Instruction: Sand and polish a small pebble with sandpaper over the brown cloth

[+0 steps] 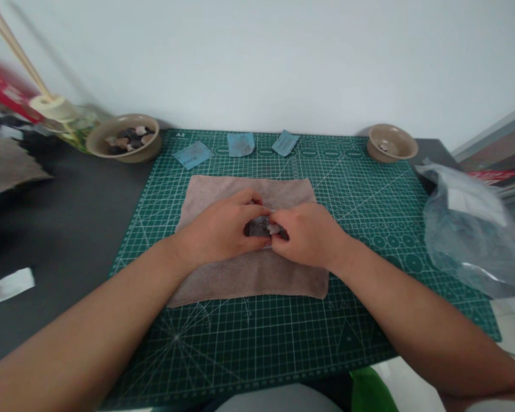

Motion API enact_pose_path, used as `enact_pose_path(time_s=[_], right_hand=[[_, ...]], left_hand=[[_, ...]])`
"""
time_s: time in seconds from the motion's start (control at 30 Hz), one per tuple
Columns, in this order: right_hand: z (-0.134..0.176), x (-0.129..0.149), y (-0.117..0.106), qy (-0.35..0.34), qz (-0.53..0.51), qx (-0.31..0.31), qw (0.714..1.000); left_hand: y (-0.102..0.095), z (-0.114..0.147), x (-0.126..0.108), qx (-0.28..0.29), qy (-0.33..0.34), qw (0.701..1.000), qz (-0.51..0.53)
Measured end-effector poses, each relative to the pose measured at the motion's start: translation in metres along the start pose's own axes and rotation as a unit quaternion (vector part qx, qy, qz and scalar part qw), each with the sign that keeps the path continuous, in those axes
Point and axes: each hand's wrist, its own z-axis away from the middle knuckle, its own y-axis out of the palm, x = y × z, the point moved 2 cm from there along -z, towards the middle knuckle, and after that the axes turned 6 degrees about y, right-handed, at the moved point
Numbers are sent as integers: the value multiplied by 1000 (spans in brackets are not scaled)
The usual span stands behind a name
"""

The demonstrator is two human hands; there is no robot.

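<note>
My left hand and my right hand meet over a pinkish-brown cloth. Between thumb and forefinger, my right hand pinches a small pale stone-like piece. The fingers of my left hand curve around a dark grey patch beside it, thumb and forefinger tips touching or almost touching the right fingertips. What the left fingertips grip is mostly hidden. Beneath the cloth lies a green cutting mat with a white grid.
Behind the cloth lie blue paper-like squares. A brown bowl of pebbles stands back left, near a reed diffuser. A smaller bowl with a little piece inside stands back right. Clear plastic bag at right; white strip at left.
</note>
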Motion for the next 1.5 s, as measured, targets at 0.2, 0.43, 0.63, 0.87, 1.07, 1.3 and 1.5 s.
enact_pose_path(time_s=[0.2,0.43,0.63,0.87,1.07,1.3,1.5], right_hand=[[1,-2,0,20,7,-6,1000],[1,0,0,31,17,-8,999],[2,1,-1,35,20,-16,999],[2,0,-1,9,18,-5,1000],[2,0,0,-6,0,4,1000],[1,0,0,9,4,-5,1000],[0,-2,0,34,4,-14,999]], left_hand=[[1,1,1,1,8,1000,-7],[1,0,1,-2,5,1000,-2],[1,1,2,-7,9,1000,-1],[0,1,2,-1,2,1000,-5],[1,2,2,-2,8,1000,-9],[1,2,2,2,9,1000,-6],[1,3,1,0,1,1000,-12]])
